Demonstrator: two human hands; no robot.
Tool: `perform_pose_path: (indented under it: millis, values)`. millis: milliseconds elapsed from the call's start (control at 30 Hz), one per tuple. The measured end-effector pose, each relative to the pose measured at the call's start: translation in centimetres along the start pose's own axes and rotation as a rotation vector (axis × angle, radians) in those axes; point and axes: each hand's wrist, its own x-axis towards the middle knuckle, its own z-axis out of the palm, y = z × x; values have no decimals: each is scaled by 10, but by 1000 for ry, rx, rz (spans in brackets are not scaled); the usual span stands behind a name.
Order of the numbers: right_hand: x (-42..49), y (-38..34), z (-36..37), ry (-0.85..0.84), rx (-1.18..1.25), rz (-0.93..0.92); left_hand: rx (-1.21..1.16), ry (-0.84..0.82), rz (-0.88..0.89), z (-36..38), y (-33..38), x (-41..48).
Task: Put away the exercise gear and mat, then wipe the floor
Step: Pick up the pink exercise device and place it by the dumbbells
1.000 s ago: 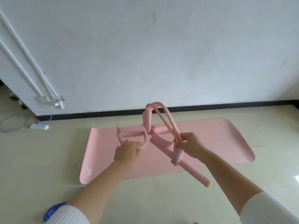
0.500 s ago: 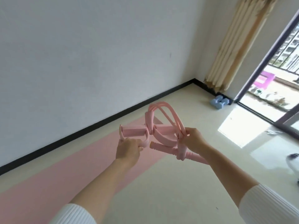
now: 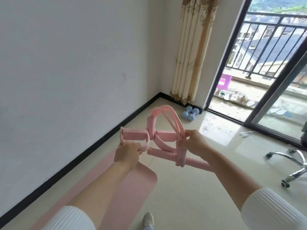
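I hold a pink pedal resistance puller (image 3: 166, 135) up in front of me, folded on itself. My left hand (image 3: 127, 154) grips one foot loop at its left end. My right hand (image 3: 195, 143) pinches the bunched pink tubes where they meet the strap around the foam handle bar. The handle bar runs low and to the right, partly behind my right forearm. A pink exercise mat (image 3: 132, 183) lies flat on the floor along the wall, below my left arm. Two light blue dumbbells (image 3: 189, 113) lie in the far corner by the curtain.
A white wall with a black skirting board (image 3: 93, 145) runs on the left. A beige curtain (image 3: 192, 52) hangs in the corner beside an open sliding balcony door (image 3: 259, 67). A chrome office chair base (image 3: 292, 165) stands at right. My shoe (image 3: 148, 219) shows at the bottom.
My view has swung right, from the mat towards the corner and balcony door. Both hands keep their hold on the puller, which now sits more level in front of me.
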Motion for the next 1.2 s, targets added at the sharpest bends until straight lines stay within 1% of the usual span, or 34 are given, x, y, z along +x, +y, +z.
perform_pose_path:
  millis: [200,333,567,733,867,1000,1200]
  values:
    - [150,-17,-48,68,15,84,14,-39,39,2,29,173]
    - [232,-22,-87,89,36,119,6,-87,69,6,54,267]
    - [384,-7,-153,114,32,153,-22,-115,91,44,106,434]
    - [510,19,-216,128,33,184,-13,-144,68,77,160,556]
    - [601,22,-261,99,-22,212,34,-163,78,87,199,636]
    - [681,20,-280,49,-56,243,69,-174,71,98,217,709]
    - [801,19,-284,18,-17,305,82,-221,68,121,216,835]
